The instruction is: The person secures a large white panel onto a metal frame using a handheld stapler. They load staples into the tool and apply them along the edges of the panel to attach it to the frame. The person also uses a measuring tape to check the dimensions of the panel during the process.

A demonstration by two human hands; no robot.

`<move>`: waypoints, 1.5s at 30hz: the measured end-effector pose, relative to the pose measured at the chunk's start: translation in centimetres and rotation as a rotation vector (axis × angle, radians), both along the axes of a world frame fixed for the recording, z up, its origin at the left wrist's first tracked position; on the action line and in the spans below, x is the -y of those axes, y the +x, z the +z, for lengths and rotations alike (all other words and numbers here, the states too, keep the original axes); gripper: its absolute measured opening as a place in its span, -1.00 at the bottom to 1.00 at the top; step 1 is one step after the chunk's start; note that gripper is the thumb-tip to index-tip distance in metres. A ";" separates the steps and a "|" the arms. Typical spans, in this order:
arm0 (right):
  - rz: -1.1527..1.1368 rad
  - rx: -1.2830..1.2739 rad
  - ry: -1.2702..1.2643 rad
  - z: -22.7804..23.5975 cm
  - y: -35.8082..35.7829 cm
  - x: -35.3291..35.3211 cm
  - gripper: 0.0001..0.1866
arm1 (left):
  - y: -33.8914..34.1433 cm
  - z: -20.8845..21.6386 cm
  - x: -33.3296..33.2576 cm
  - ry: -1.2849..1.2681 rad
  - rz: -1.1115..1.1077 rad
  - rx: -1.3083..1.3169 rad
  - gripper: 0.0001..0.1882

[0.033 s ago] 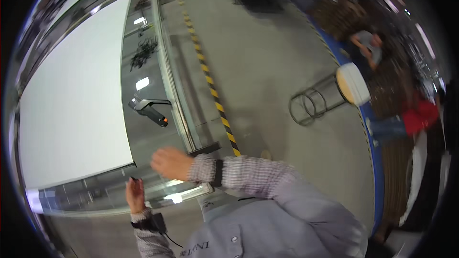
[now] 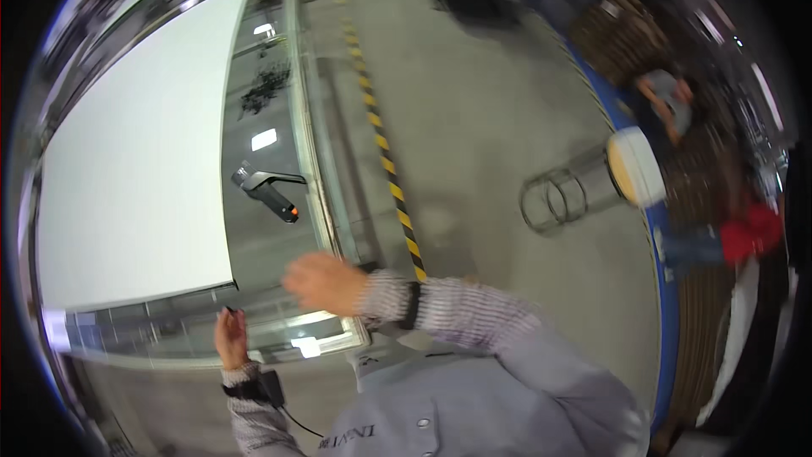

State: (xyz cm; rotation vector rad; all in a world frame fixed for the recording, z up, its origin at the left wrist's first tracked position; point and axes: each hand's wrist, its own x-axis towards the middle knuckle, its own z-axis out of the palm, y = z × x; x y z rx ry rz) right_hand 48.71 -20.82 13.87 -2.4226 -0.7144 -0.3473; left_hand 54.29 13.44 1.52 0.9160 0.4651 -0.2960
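A large white sheet point(image 2: 135, 178) lies on the glass-topped table point(image 2: 279, 245), a thin dark strip along its near edge. Just below the sheet's near right corner is my left hand point(image 2: 231, 343), fingers bent together with a small dark bit at their tips, too small to name. My right hand point(image 2: 326, 283) hovers over the table's near right part, blurred, its fingers loosely curled and partly hidden; nothing shows in it. Beyond it, on the glass, lies a grey-and-black handheld tool point(image 2: 269, 195) with an orange end, apart from both hands.
A dark tangled bunch point(image 2: 266, 89) shows farther up the glass. The table's metal frame point(image 2: 326, 211) runs along its right side. Yellow-black floor tape point(image 2: 389, 169) lies beyond it. A stool point(image 2: 636, 167) stands at right, with two people point(image 2: 672, 101) near brown stacks point(image 2: 622, 30).
The view has shifted slightly. My right hand has moved a little right, away from the sheet's corner; my left hand has shifted slightly left and up.
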 end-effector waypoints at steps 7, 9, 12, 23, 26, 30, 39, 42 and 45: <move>-0.169 -0.741 -0.131 -4.0 -12.1 33.2 -0.81 | -2.2 0.8 9.0 0.714 0.436 0.060 -0.60; -0.161 -0.827 -0.117 -2.6 -11.4 40.1 -0.79 | -2.7 3.3 15.3 0.909 0.373 -0.019 -0.52; -0.214 -0.812 -0.234 -3.0 -4.1 48.8 -0.76 | -3.2 5.0 18.1 1.040 0.360 -0.012 -0.52; -0.173 -0.590 -0.853 -5.4 35.7 65.3 -0.66 | 14.0 12.8 35.7 1.173 0.299 0.200 -0.66; -0.237 -0.545 -0.849 -3.8 43.0 73.6 -0.69 | 24.7 12.7 44.6 1.116 0.065 0.267 -0.68; -0.160 -0.708 -0.725 -1.5 54.0 80.9 -0.68 | 39.6 10.0 56.0 1.157 -0.212 0.404 -0.68; -0.024 -0.601 -0.579 -1.4 95.3 87.1 -0.72 | 66.7 1.2 72.0 1.260 0.112 0.350 -0.70; 0.161 -0.669 -0.462 0.3 108.4 79.1 -0.71 | 72.3 3.5 74.5 1.176 0.184 0.197 -0.71; 0.375 -0.623 -0.404 2.6 120.5 72.8 -0.73 | 80.4 3.9 76.3 1.236 0.388 0.192 -0.73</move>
